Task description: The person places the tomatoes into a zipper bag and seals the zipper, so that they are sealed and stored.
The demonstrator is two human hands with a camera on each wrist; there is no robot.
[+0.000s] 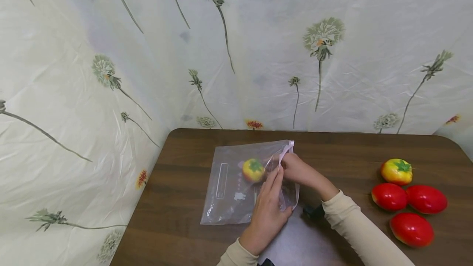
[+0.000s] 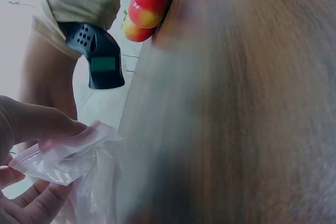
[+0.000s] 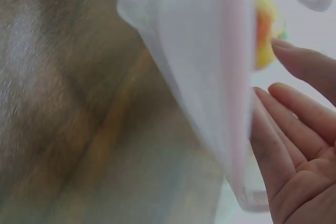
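Note:
A clear zip bag (image 1: 230,157) with a pink-edged mouth lies flat on the table, its mouth toward the right. Inside it sits a yellow-and-red fruit with a green leafy top (image 1: 253,170). My left hand (image 1: 267,212) pinches the near layer at the bag's mouth; the left wrist view shows thumb and fingers on the crumpled pink edge (image 2: 79,148). My right hand (image 1: 295,169) reaches in through the mouth, its fingertips partly hidden behind the film. In the right wrist view its fingers (image 3: 294,124) are extended and the thumb is apart, near the fruit (image 3: 264,30).
At the table's right lie another yellow-and-red fruit (image 1: 396,172) and three glossy red fruits (image 1: 412,230), close together. A dark wrist device (image 2: 97,56) is strapped on the right forearm. Floral sheeting (image 1: 266,73) hangs behind the brown table (image 1: 184,147).

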